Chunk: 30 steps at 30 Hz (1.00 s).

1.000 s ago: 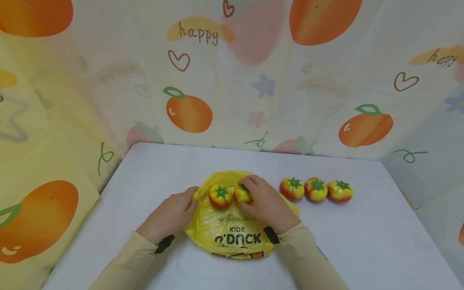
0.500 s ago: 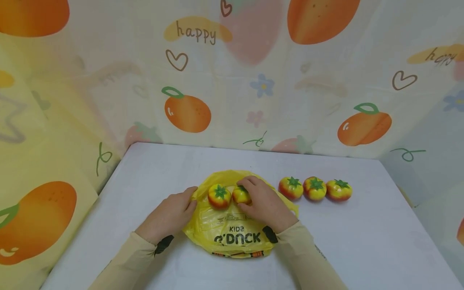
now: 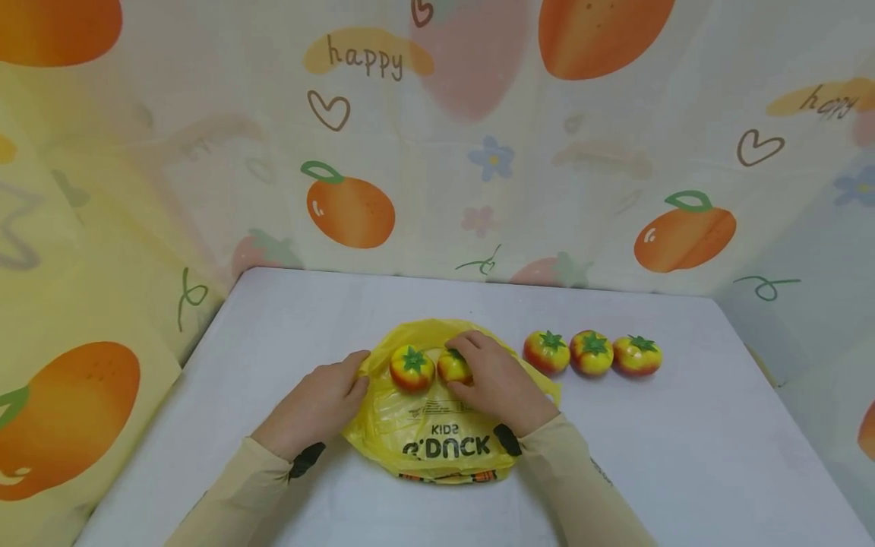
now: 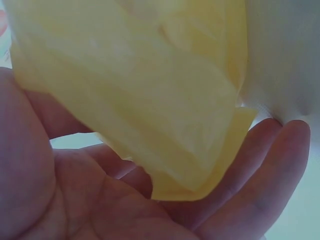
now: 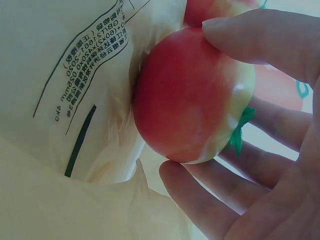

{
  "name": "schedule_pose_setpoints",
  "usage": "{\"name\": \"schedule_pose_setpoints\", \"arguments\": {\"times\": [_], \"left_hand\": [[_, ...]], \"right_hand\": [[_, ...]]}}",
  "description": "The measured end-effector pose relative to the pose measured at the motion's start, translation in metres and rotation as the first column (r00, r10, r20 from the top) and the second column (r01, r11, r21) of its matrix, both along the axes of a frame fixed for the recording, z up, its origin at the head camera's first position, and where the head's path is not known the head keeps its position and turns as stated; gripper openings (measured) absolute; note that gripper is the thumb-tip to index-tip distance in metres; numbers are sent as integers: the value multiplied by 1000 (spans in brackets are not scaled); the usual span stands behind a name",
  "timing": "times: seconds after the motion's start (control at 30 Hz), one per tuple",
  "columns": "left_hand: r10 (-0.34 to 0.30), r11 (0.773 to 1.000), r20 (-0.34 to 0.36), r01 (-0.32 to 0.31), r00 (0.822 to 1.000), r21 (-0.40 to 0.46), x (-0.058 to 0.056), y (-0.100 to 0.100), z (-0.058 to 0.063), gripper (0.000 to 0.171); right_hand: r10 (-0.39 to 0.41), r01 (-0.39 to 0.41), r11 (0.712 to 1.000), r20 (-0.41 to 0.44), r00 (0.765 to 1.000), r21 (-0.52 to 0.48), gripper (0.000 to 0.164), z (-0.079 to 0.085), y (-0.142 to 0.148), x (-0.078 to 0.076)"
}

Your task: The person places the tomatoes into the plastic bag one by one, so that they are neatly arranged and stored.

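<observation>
A yellow plastic bag (image 3: 383, 418) with black lettering lies flat on the table, its far end opened out. At its left edge my left hand (image 3: 316, 403) pinches the plastic between thumb and fingers; the left wrist view shows a fold of the bag (image 4: 150, 100) there. My right hand (image 3: 504, 386) grips a red-and-yellow toy tomato (image 3: 453, 367) at the bag's opening. From the right wrist, this tomato (image 5: 190, 95) shows red underneath, with thumb and fingertips around it. Just left of it, another toy tomato (image 3: 412, 369) with a green leafy top sits on the bag.
Three more toy tomatoes stand in a row to the right of the bag: a left one (image 3: 546, 352), a middle one (image 3: 591, 354) and a right one (image 3: 637, 356). The white table (image 3: 294, 319) meets a fruit-printed curtain (image 3: 424, 190) at the back.
The head view has shifted slightly. Both hands, the bag and the toy tomatoes keep the same places relative to one another.
</observation>
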<state>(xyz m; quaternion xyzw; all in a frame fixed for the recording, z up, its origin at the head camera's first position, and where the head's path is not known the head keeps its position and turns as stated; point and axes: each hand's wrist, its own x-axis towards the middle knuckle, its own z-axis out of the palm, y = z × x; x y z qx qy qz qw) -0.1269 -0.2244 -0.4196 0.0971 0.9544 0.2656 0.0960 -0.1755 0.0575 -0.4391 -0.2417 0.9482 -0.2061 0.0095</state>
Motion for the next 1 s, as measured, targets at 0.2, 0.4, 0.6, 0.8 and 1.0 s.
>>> {"name": "schedule_pose_setpoints", "arguments": {"times": [0.2,0.4,0.6,0.8,1.0], "left_hand": [[0,1000,5,0,1000,2,-1,-1,1,51],[7,1000,11,-7,1000,1,-1,-1,2,52],[3,1000,12,-3,1000,8,-2,1,2,51],[7,1000,18,-7,1000,4,-2,0,-1,52],[13,1000,15,-13,1000,0,-2,-3,-2,53]], "right_hand": [[1,-1,1000,-1,1000,10,56,5,0,1],[-3,3,1000,10,1000,1,60,19,5,1],[-44,43,998,-15,999,-46,55,37,27,6],[-98,96,994,-25,995,-61,57,45,61,8],[-164,164,985,-5,986,-50,56,49,93,3]]}}
